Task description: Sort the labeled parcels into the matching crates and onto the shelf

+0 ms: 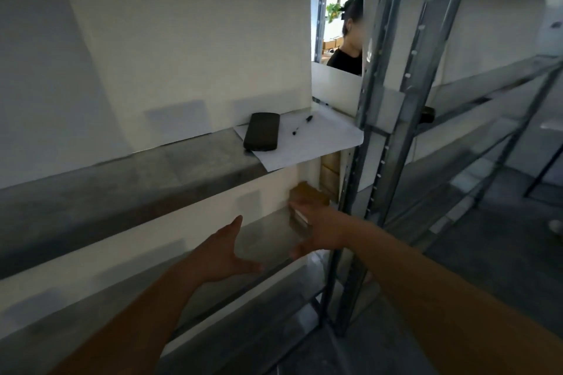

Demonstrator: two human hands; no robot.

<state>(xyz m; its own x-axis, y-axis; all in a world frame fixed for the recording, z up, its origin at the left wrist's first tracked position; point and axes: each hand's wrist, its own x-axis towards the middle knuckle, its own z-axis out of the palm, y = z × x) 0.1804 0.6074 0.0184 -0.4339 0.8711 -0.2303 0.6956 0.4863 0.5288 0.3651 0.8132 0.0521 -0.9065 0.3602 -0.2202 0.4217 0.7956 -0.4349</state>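
A small brown cardboard parcel [313,193] with a white label stands at the right end of the lower metal shelf [265,237], close to the white back wall. My right hand [320,228] reaches in and lies against the parcel's front. Its fingers are spread over the box and the thumb points down, apart from it. To the left, my left hand [222,253] hovers over the same shelf's front edge, fingers straight and spread, holding nothing. Motion blurs the picture.
The upper shelf [137,179] carries a black flat case [262,135], a white paper sheet [310,146] and a pen [303,125]. Grey steel uprights [368,167] stand right of the parcel. More racking extends right. A person [350,49] stands behind the shelf.
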